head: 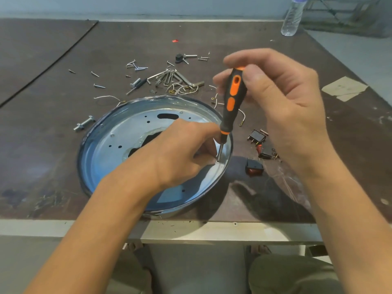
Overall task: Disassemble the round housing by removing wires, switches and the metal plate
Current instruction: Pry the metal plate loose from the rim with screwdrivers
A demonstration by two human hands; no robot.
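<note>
The round housing (99, 132) lies open side up near the table's front edge, with a shiny metal plate (127, 132) screwed inside it. My right hand (275, 98) grips the top of a black and orange screwdriver (232, 96). Its tip stands on a screw at the plate's right rim. My left hand (182, 151) rests inside the housing, its fingers curled beside the screwdriver's shaft near the tip. Three black switches (257, 136) (267, 153) (254, 167) lie on the table right of the housing. Loose white wires (106, 97) lie behind it.
Screws, bolts and hex keys (169, 78) are scattered behind the housing. A bolt (83, 124) lies at its left. A plastic water bottle (291, 16) stands at the back right. A piece of tape (343, 88) sticks to the table's right side.
</note>
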